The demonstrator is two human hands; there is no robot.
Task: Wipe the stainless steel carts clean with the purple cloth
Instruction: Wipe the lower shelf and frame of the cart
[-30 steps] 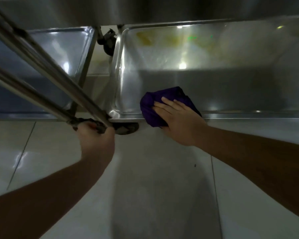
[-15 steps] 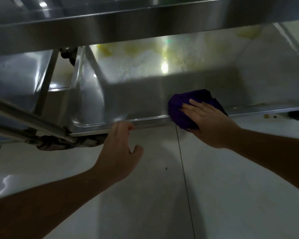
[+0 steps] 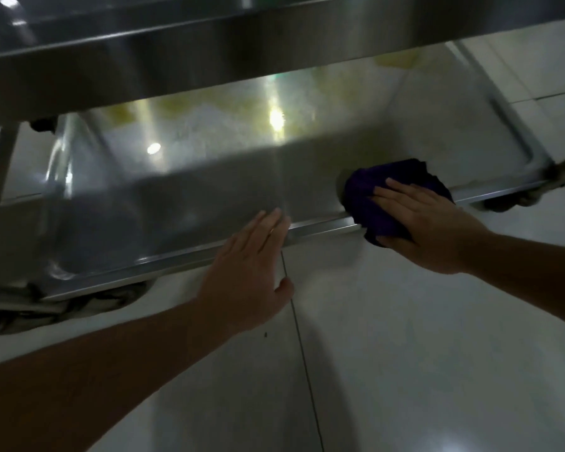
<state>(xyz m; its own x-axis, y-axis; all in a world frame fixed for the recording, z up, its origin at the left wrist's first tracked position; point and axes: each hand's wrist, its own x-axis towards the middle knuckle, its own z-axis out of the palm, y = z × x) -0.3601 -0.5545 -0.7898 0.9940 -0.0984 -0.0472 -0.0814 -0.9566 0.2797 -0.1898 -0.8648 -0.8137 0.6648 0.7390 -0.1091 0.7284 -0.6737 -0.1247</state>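
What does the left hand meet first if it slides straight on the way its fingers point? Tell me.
The left hand points up and away over the near rim of the cart's lower shelf. Going straight on, it would probably meet the shelf's bare steel floor first, though depth is unclear. The purple cloth lies off to its right.

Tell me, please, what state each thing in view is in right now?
Cloth: bunched, pressed onto the shelf's front rim.
Right hand: flat on the cloth.
Left hand: open, fingers at the rim.
Lower shelf: yellowish stains along the back.
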